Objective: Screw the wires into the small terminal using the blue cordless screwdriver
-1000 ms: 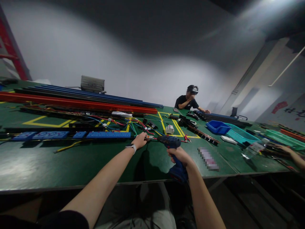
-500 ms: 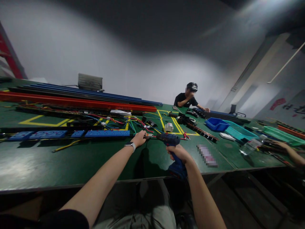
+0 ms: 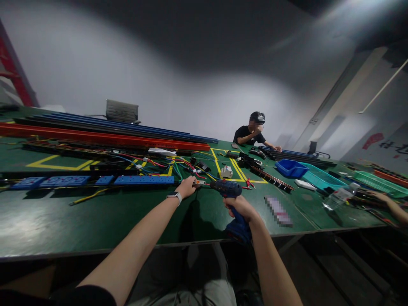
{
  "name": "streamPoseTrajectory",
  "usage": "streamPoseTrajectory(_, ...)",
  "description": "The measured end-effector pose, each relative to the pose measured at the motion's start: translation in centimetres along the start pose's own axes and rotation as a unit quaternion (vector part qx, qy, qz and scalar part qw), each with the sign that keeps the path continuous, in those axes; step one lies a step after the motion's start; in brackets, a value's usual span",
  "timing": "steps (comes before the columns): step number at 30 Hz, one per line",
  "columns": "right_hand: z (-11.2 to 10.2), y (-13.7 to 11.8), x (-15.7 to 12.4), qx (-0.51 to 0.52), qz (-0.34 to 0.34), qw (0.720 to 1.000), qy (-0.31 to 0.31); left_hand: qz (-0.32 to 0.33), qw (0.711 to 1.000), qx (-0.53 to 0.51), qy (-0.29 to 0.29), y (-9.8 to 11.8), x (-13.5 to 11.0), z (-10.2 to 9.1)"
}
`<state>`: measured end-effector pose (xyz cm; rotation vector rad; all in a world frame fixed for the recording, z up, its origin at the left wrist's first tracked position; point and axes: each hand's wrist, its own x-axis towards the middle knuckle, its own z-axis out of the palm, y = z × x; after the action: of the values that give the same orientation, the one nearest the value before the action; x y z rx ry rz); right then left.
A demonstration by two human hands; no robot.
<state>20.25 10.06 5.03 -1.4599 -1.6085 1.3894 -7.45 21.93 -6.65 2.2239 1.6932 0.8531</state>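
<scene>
My right hand is wrapped around the grip of a blue cordless drill, which points left. Its bit reaches up to a small white electrical part with an orange mark; whether they touch is too small to tell. My left hand, a watch on its wrist, pinches that part at the right end of a long power strip with blue socket blocks. Colored wires lie just behind my left hand. Beyond the drill stands a white block like a circuit breaker.
Orange and blue rails lie along the back left of the green table. To the right are a phone, a blue bin, teal baskets and a bottle. One co-worker sits opposite; another's arm is at right.
My hands, the drill and the white part hold nearly the same positions. The whole view has shifted very slightly.
</scene>
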Motion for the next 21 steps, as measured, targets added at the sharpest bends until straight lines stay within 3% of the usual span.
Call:
streamPoseTrajectory(13,0.05,-0.10,0.01,-0.021,-0.002,1.000,0.002,-0.003,1.000,0.013,-0.001,0.07,-0.10,0.01)
streamPoseTrajectory(21,0.05,-0.03,0.14,-0.011,-0.004,1.000,0.000,0.033,0.999,0.003,-0.015,0.03,-0.30,-0.21)
